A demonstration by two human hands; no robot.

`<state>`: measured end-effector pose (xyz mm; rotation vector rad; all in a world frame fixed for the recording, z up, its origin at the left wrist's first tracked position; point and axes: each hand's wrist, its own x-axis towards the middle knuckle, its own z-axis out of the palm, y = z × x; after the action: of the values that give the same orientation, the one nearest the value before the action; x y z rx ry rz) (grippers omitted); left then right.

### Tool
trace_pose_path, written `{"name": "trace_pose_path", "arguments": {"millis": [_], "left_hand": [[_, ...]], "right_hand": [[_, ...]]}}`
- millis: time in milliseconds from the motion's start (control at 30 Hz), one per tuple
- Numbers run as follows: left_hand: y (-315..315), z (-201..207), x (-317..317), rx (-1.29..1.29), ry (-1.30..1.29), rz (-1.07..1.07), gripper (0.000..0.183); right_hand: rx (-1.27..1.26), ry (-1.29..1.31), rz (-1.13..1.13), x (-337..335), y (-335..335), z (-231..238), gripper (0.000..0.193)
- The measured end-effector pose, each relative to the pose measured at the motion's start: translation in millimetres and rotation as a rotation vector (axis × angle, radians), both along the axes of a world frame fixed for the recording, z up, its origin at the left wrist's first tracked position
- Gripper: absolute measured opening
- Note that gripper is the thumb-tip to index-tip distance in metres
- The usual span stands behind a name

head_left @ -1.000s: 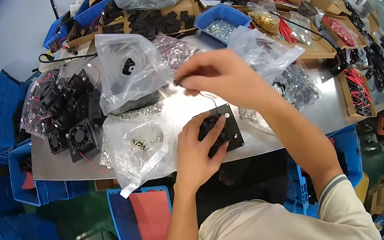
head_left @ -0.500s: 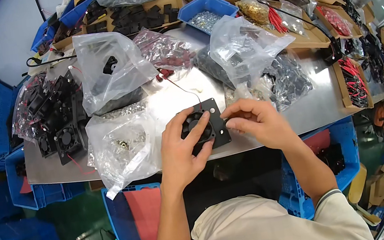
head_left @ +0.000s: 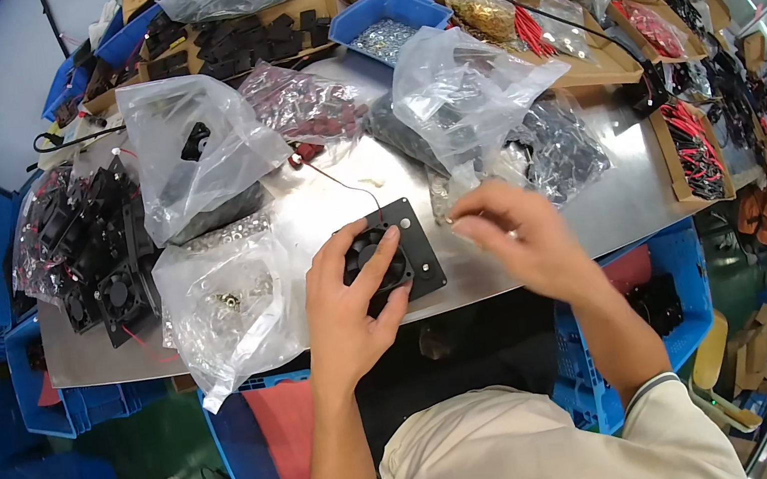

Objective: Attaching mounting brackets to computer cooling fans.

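A small black cooling fan point(head_left: 385, 261) sits on a flat black metal plate point(head_left: 421, 253) near the table's front edge. My left hand point(head_left: 348, 291) grips the fan, its fingers and thumb spread round the frame and one finger across the top. A thin wire runs from the fan to a small red connector point(head_left: 306, 152). To the right of the plate, just off it, my right hand point(head_left: 520, 239) is pinched and slightly blurred. Something tiny seems to show at its fingertips, too small to name.
Clear bags, one with small metal parts point(head_left: 229, 301), lie left of the plate. More fans point(head_left: 121, 296) are heaped at far left. Behind stand a blue tray of small hardware point(head_left: 388, 23) and a box of red and black wires point(head_left: 694, 152). Blue crates point(head_left: 239, 467) stand below the table.
My right hand has moved away from the plate's right edge, leaving a gap. My left hand stays on the fan. The whole view has shifted slightly.
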<state>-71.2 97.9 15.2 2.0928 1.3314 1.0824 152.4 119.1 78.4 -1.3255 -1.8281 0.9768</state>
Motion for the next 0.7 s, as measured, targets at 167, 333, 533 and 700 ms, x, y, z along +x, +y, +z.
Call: {"name": "trace_pose_path", "arguments": {"millis": [167,333,533,700], "left_hand": [[-0.1,-2.0,0.2,-0.001,-0.011,0.014,0.059],[1.4,-1.5,2.3,0.016,-0.017,-0.002,0.059],[0.7,-1.4,1.8,0.020,-0.008,0.004,0.059],[0.5,-2.2,1.8,-0.001,-0.006,0.010,0.058]], "right_hand": [[-0.014,0.030,-0.186,34.9,10.9,5.1,0.012],[0.222,-0.535,-0.038,48.5,18.7,-32.7,0.016],[0.118,-0.587,-0.120,45.2,19.6,-27.9,0.017],[0.183,-0.532,-0.051,42.2,22.6,-30.0,0.016]]}}
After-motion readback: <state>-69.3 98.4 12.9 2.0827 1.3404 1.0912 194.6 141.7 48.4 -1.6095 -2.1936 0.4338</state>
